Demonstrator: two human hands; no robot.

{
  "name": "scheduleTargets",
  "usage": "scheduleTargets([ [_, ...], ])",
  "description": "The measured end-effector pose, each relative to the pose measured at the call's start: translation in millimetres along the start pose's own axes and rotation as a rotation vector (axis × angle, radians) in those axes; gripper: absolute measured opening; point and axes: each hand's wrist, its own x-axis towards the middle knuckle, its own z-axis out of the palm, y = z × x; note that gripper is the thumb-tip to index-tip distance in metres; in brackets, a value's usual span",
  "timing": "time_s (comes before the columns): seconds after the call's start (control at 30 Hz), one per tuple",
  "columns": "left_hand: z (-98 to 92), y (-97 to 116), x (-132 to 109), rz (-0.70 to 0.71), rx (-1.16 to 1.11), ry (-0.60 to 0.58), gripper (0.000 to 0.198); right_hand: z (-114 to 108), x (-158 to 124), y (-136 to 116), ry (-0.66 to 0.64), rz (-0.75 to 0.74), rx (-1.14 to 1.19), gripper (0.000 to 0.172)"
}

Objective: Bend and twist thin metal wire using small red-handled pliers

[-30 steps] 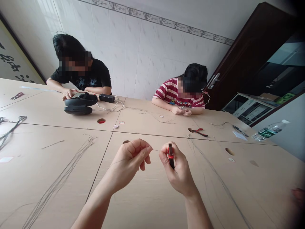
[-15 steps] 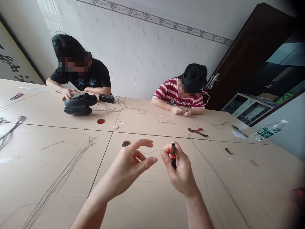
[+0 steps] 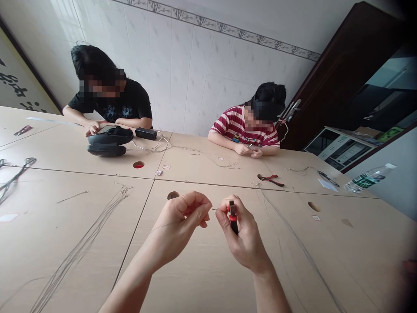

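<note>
My left hand (image 3: 182,224) is closed in a pinch, with a thin wire (image 3: 214,209) at its fingertips. That wire spans the small gap to my right hand (image 3: 243,230), whose thumb and forefinger press on its other side. Tucked in the same right hand is a pair of pliers (image 3: 233,216) with red and black parts, its dark jaws pointing up. Most of the pliers' handles are hidden by my fingers. Both hands are above the table (image 3: 195,278).
Bundles of thin wires lie left (image 3: 84,234) and right (image 3: 302,250) of my hands. Other red-handled pliers (image 3: 273,179) rest beyond. A water bottle (image 3: 369,177) stands far right. Two people sit opposite, one by a black headset-like device (image 3: 109,141). Round holes (image 3: 313,207) pierce the tabletop.
My left fingers have closed from an open curve into a pinch on the wire. My right hand, with the pliers, has shifted slightly left, bringing the hands' fingertips closer.
</note>
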Motion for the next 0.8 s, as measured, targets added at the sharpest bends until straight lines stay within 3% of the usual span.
scheduleTargets([
  [0.53,1.8,-0.5,-1.2,-0.038,0.009,-0.115,0.023,2.7,-0.1,2.4,0.030,-0.010,0.113,0.017],
  [0.8,-0.5,-1.2,-0.5,0.025,0.024,-0.046,0.022,4.6,0.1,5.0,0.022,0.028,0.173,0.015],
])
